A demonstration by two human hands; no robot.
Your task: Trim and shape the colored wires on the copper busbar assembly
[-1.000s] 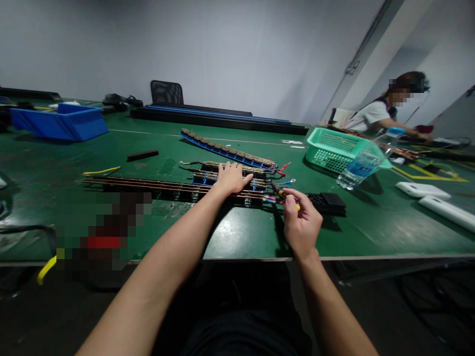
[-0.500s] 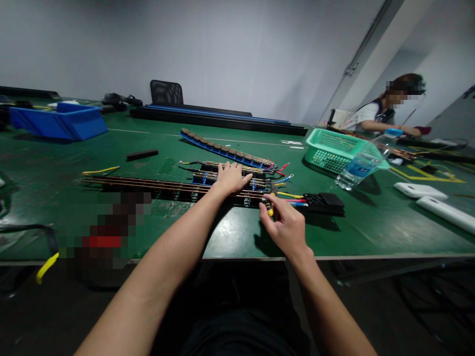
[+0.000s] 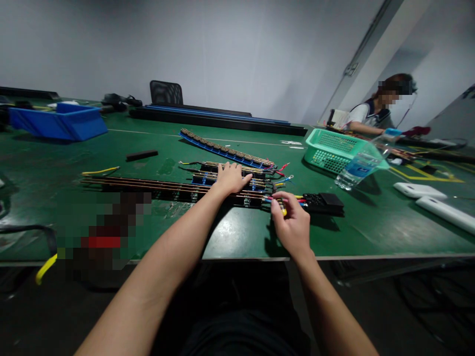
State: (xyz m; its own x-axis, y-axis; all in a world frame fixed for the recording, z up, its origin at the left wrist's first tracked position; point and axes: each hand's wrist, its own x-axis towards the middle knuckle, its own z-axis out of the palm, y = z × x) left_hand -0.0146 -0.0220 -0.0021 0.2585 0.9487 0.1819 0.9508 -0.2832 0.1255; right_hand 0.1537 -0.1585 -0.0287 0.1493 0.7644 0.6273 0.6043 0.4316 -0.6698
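Observation:
My left hand (image 3: 230, 178) lies with spread fingers on short black-and-blue rail pieces (image 3: 200, 177) that carry brass-coloured strips. In front of them runs a long black rail (image 3: 178, 192), also lined with brass-coloured strips and crossed by my left forearm. My right hand (image 3: 293, 220) is closed around a small tool with a yellow-and-black handle (image 3: 284, 209); my fingers hide most of it, so its kind is unclear. It is held at the rail's right end, beside coloured wires (image 3: 301, 200) that lead into a black end block (image 3: 324, 203).
Farther back lies a curved blue rail (image 3: 222, 148). A green basket (image 3: 330, 148) and a leaning water bottle (image 3: 356, 170) stand to the right, near white plastic parts (image 3: 419, 190). A blue bin (image 3: 61, 123) sits left. Another person (image 3: 374, 111) works at back right.
My right hand has shifted slightly right along the long rail with the tool. My left hand stays in place. The person at the back right has moved a little left.

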